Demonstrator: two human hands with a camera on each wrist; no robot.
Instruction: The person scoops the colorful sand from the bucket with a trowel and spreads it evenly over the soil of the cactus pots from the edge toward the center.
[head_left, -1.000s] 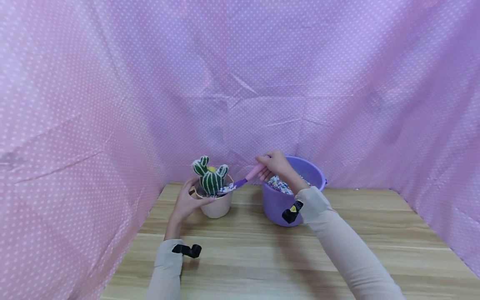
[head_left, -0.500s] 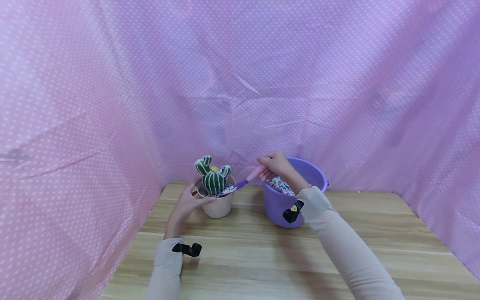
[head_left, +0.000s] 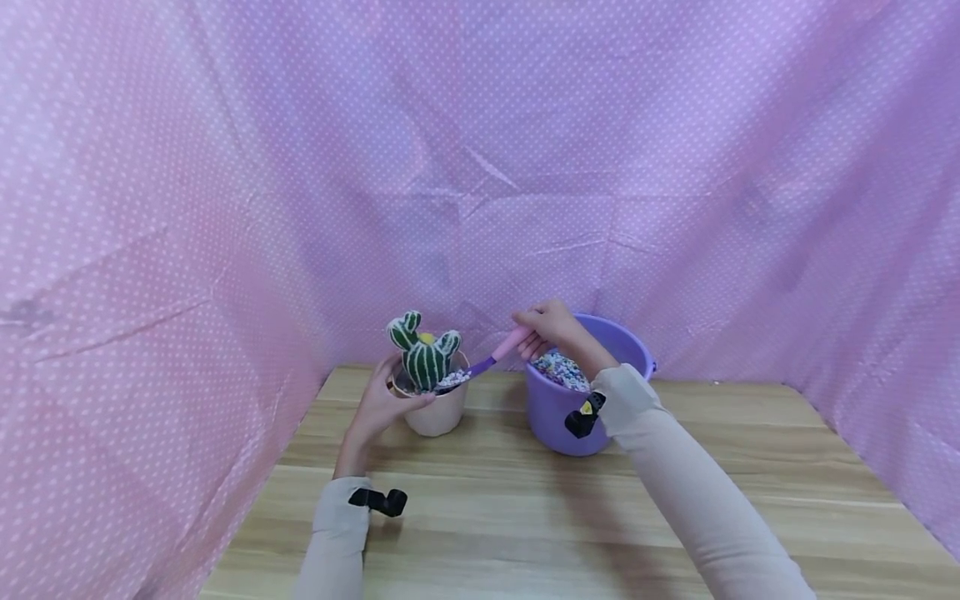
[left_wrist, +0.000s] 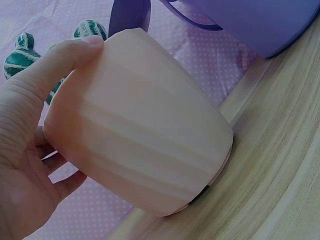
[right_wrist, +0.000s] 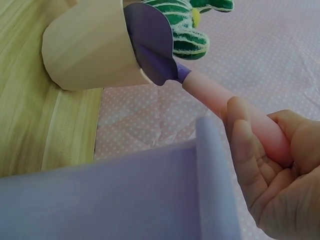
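I see the left hand (head_left: 378,408) gripping a pot (head_left: 438,416), 1 cactus (head_left: 425,365) inside. The right hand (head_left: 551,325) grips a trowel (head_left: 491,361), its beads (head_left: 453,380) at the pot's mouth; below that hand, a bucket (head_left: 551,417) holds more.

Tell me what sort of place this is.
Likely a staged tabletop booth: polka-dot cloth hangs behind and beside a wooden table, and a black device sits on each sleeve.

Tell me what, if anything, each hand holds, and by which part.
Right hand: purple-bladed trowel, by its pink handle. Left hand: tapered cream pot, near its rim.
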